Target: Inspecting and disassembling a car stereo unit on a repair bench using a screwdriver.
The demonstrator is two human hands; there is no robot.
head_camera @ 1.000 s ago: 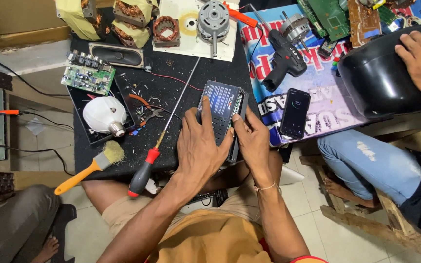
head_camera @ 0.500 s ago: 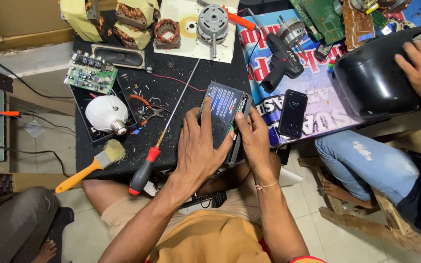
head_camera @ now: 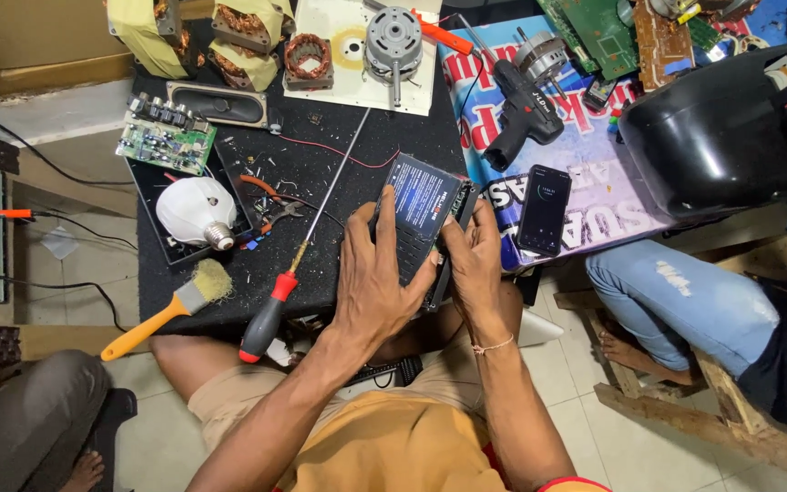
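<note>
At far left, off the mat: a wall plug and cords, well apart from the work. On the black mat [head_camera: 339, 164], near its front edge, a yellow-handled brush [head_camera: 168, 308] with the handle overhanging; a brush of the left forearm probably sends it to the floor. Just behind, a white bulb [head_camera: 195, 210] loose in a shallow black tray beside a green circuit board [head_camera: 166, 138]; likely to roll or crack if the tray gets knocked. Next, a long red-and-black screwdriver [head_camera: 298, 260], lying slantwise with the handle past the mat's edge, close beside the left wrist; the nearest thing to be swept off.

Left hand [head_camera: 377, 273] curled over the black handheld device [head_camera: 423, 219], fingers closed on its left side and face. Right hand [head_camera: 474, 260] clamped on the right side, thumb and fingers pinched shut at the seam. Device at the mat's front right, tilted up and partly over the lap: a slip of either grip likely drops it between the knees. Scattered wire clippings under it could scratch the casing.

Further right, a dark phone [head_camera: 545, 210] just beside the right hand, near the table edge; little elbow room there. Black drill [head_camera: 526, 109] behind. Another person's hand on a large black housing [head_camera: 712, 137] crowds the right. Open room: only the mat's middle strip, behind the device.
</note>
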